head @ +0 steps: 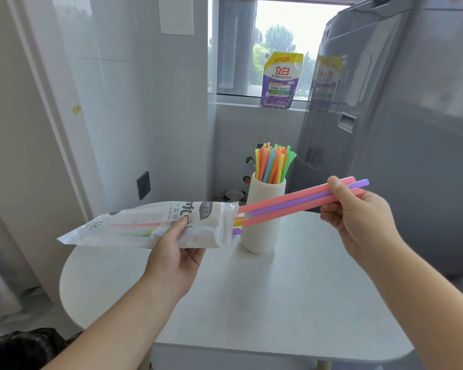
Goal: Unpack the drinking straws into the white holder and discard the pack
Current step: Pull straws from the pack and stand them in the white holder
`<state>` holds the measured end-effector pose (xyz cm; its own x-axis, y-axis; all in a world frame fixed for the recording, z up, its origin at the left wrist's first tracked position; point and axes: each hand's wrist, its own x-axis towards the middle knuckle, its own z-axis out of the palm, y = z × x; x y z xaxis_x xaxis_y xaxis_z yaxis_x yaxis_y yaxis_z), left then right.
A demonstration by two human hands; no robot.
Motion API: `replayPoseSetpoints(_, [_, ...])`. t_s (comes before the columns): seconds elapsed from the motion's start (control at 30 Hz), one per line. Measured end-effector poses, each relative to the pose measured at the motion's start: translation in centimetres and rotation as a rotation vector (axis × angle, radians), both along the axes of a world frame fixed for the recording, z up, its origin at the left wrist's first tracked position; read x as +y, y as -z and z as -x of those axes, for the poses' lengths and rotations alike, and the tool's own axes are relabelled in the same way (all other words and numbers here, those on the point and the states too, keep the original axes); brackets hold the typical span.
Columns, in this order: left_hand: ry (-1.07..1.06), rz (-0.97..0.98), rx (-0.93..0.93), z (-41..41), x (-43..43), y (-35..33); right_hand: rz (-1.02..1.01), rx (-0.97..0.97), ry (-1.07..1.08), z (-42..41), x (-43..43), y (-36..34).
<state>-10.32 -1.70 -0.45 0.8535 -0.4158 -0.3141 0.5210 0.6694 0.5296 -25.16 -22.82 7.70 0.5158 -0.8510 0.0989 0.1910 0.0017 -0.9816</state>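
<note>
Pink, purple, pink: three held straws (292, 202) sit in the right hand (358, 217), its grip closed on them with the thumb on top and the fingers curled beneath, close to their 2 o'clock ends. Their long axis runs from 8 o'clock to 2 o'clock, nearly level, and they cross in front of the white holder (262, 231). The low ends sit right at the mouth of the pack (134, 225); whether they are fully out of it I cannot tell.

The holder stands upright on the worktop (251, 303), between the two hands, and is already crowded with standing straws (273, 164). Its opening lies at about 10 o'clock from the right grip, so the coming move looks like a swing from level to upright, low ends first, then a drop into whatever gap remains.

The left hand (177, 255) grips the pack from below, thumb pressed on its face, holding it level with its mouth pointing to 3 o'clock. A few leftover straws (237, 222), yellow and purple, poke out, so discarding must wait.

Further out, at 12 o'clock, a detergent pouch (281, 81) stands on the window sill, and a grey appliance (412, 129) fills the 2 o'clock side.
</note>
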Motion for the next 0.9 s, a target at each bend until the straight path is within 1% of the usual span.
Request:
replayPoseSetpoints(0.2, [-0.022, 0.0, 0.006, -0.2, 0.3, 0.0, -0.026, -0.049, 0.088, 1.4, -1.4, -1.6])
replayPoseSetpoints(0.3, [-0.024, -0.01, -0.002, -0.2, 0.2, 0.0, 0.012, -0.091, 0.151, 1.9, -2.0, -2.5])
replayPoseSetpoints(0.4, [-0.012, -0.013, -0.007, -0.1, 0.1, 0.1, 0.12, -0.13, 0.184, 1.6, -1.9, -3.3])
replayPoseSetpoints(0.5, [0.004, -0.012, -0.014, 0.3, -0.2, 0.3, 0.285, -0.134, 0.198, 0.5, -1.3, -4.1])
replayPoseSetpoints(0.67, [0.016, -0.025, -0.028, 0.7, -0.5, 0.4, 0.487, -0.056, 0.19, -1.7, -1.0, -5.1])
replayPoseSetpoints(0.9, [0.018, -0.033, -0.04, 0.5, -0.4, 0.5, 0.656, 0.044, 0.195, -2.8, -1.5, -5.9])
